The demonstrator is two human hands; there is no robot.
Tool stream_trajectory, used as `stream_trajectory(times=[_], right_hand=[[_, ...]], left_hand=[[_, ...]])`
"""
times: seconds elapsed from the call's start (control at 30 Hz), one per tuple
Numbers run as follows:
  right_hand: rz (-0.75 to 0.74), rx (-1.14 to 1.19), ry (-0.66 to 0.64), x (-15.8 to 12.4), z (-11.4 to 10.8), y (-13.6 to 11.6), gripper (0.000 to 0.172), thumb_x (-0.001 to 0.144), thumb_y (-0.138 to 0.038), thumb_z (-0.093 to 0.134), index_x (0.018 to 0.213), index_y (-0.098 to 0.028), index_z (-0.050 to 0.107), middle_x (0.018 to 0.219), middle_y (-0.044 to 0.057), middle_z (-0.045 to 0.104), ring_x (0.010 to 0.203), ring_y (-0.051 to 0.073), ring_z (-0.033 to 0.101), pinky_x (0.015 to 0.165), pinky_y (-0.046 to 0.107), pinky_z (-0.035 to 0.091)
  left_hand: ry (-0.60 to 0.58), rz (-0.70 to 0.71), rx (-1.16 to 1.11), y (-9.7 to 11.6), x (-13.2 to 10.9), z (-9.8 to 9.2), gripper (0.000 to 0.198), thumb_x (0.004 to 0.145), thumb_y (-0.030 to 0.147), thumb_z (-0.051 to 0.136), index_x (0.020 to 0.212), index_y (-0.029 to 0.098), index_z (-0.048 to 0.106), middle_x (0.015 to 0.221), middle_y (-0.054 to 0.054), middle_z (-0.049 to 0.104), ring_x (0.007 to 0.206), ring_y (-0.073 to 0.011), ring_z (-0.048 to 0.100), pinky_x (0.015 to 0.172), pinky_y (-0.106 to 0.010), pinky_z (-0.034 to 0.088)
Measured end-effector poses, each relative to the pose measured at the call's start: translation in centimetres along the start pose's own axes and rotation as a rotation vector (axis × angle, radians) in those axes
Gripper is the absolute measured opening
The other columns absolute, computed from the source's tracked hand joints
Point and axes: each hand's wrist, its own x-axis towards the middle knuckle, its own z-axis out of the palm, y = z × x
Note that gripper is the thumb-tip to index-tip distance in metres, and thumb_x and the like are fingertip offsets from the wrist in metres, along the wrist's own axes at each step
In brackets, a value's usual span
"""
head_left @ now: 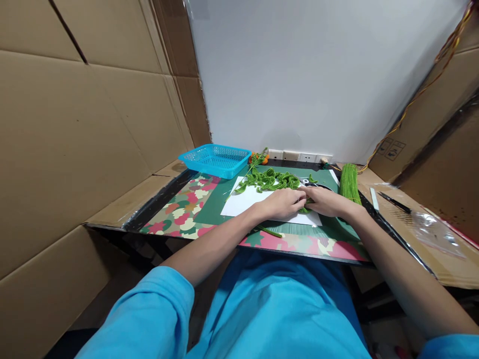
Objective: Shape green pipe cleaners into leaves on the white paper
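Observation:
My left hand (285,202) and my right hand (325,200) meet over a white sheet of paper (243,202) on a green mat (213,202). Both hands have their fingers curled and pinch a green fuzzy pipe cleaner piece (306,205) between them. A loose pile of bent green pipe cleaners (270,179) lies just beyond my hands. One straight green pipe cleaner (270,231) lies under my left wrist. Black scissors (314,183) peek out behind my right hand.
A blue plastic basket (215,159) stands at the back left. A bundle of straight green pipe cleaners (349,182) lies at the right. Orange and green flower pieces (259,159) sit by the basket. Cardboard walls enclose both sides; a plastic bag (430,227) lies far right.

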Motion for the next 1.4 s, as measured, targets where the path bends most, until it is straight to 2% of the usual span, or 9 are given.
stream_trajectory(times=[1.4], right_hand=[[0.005,-0.002,-0.003,-0.03,-0.18,-0.19,0.021,0.089,-0.008,0.054,0.105,-0.022,0.055,0.107,0.011,0.074,0.101,0.028,0.071,0.083,0.032,0.047]], left_hand=[[-0.017,-0.020,0.007,0.42,-0.08,-0.42,0.030,0.108,0.033,0.043,0.089,0.020,0.062,0.090,-0.007,0.072,0.074,-0.0201,0.061,0.064,-0.034,0.033]])
